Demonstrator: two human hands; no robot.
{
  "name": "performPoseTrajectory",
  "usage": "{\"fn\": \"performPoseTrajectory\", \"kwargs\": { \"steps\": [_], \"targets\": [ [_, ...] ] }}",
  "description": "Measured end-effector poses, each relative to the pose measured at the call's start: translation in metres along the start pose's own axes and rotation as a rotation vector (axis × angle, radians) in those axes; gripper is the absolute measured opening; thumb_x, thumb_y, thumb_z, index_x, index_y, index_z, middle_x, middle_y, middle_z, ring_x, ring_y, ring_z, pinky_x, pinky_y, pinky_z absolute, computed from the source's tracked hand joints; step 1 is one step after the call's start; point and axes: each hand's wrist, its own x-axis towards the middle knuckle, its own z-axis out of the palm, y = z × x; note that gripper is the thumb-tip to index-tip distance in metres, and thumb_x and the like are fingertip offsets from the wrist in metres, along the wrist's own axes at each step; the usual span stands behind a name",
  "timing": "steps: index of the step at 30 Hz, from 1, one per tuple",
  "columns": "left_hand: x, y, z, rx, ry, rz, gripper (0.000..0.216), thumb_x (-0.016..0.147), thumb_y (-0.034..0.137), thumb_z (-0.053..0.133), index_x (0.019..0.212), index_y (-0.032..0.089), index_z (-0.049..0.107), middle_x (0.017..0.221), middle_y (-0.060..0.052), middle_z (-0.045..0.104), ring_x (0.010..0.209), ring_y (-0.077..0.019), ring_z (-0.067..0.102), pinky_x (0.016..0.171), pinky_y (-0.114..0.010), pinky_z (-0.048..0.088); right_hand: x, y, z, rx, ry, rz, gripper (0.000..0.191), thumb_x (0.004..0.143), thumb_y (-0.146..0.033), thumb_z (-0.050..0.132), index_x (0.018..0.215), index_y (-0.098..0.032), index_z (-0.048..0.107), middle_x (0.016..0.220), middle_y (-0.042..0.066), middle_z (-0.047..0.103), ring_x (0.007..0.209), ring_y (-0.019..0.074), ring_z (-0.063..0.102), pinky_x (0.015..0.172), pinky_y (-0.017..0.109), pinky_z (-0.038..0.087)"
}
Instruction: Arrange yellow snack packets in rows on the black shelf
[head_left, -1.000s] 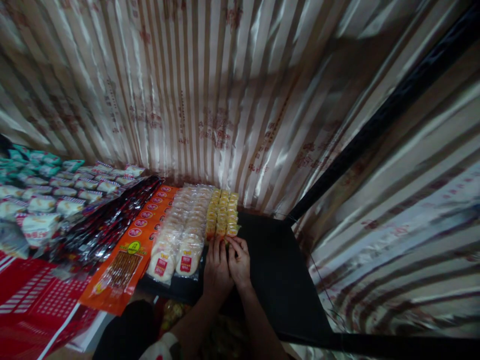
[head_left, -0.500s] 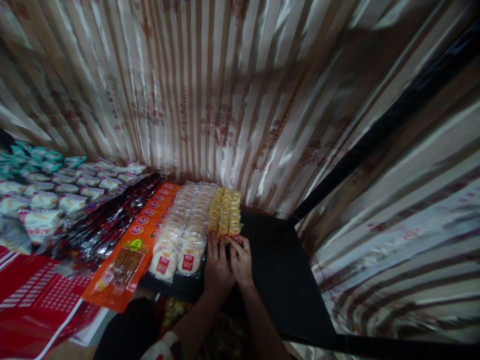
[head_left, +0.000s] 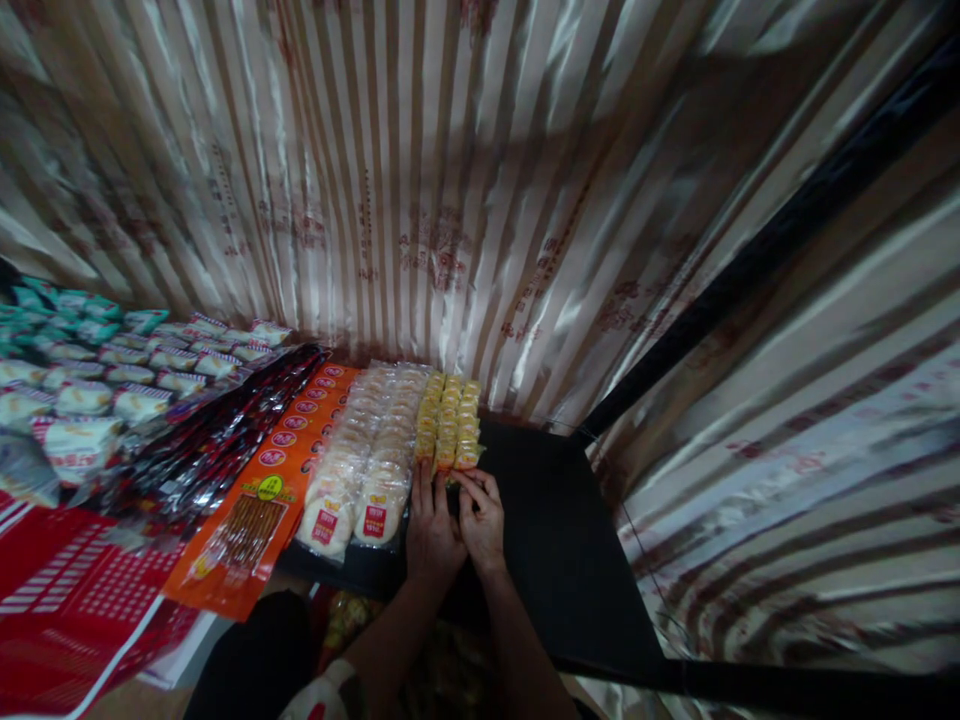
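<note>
A striped sheet (head_left: 420,150) hangs behind a black shelf (head_left: 562,530). On the shelf two long rows of wrapped crackers (head_left: 375,460) lie side by side, with a flat orange pack (head_left: 247,530) along their left. The left hand (head_left: 432,535) and right hand (head_left: 482,522) rest close together, fingers reaching to the near ends of three short rows of yellow packets (head_left: 448,420). These rows stand on the shelf just right of the crackers. The left fingers are nearly straight, the right ones more bent; I cannot tell whether either hand pinches a packet or only presses against it.

The packets look light, their shiny film probably slippery and easily crumpled, the contents perhaps brittle. A gentle hold at the sides of a row, or flat fingers across its near end, should suit better than a hard squeeze in the middle. Whether the packets in a row are joined is unclear.

Beneath the shelf, a dim heap (head_left: 345,620) is largely covered by the forearms and lost in shadow. The hands hide the shelf's surface below the packets' near ends. The fingertips blur into the film, and the packets' print is too small to read.
</note>
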Motion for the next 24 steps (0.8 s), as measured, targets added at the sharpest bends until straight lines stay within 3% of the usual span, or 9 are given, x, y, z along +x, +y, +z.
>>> {"fn": "performPoseTrajectory", "kwargs": {
  "steps": [9, 14, 24],
  "targets": [
    [-0.0014, -0.0005, -0.0010, -0.023, 0.011, -0.004, 0.057, 0.072, 0.008, 0.043, 0.129, 0.004, 0.038, 0.145, -0.019, 0.026, 0.138, -0.0280, 0.012, 0.111, -0.047, 0.024, -0.0005, -0.0036, -0.0017, 0.010, 0.013, 0.002, 0.030, 0.080, -0.014, 0.044, 0.088, -0.023, 0.071, 0.089, 0.005, 0.057, 0.088, 0.0150, 0.057, 0.082, 0.029, 0.048],
    [-0.0028, -0.0011, -0.0004, -0.003, 0.020, 0.040, 0.048, 0.076, 0.013, 0.046, 0.123, 0.003, 0.044, 0.144, -0.021, 0.026, 0.137, -0.0304, 0.016, 0.109, -0.047, 0.026, -0.0016, -0.0066, -0.0030, 0.008, 0.017, 0.002, 0.029, 0.079, -0.014, 0.043, 0.082, -0.022, 0.071, 0.087, 0.005, 0.058, 0.086, 0.0150, 0.057, 0.080, 0.029, 0.049],
    [-0.0047, -0.0009, -0.0018, 0.027, 0.032, 0.075, 0.044, 0.077, 0.013, 0.046, 0.120, 0.006, 0.049, 0.140, -0.021, 0.032, 0.134, -0.0309, 0.022, 0.108, -0.045, 0.030, -0.0039, -0.0070, -0.0029, -0.019, 0.005, 0.002, 0.029, 0.081, -0.015, 0.040, 0.090, -0.021, 0.067, 0.095, 0.006, 0.057, 0.092, 0.0157, 0.056, 0.083, 0.030, 0.049]
  ]
}}
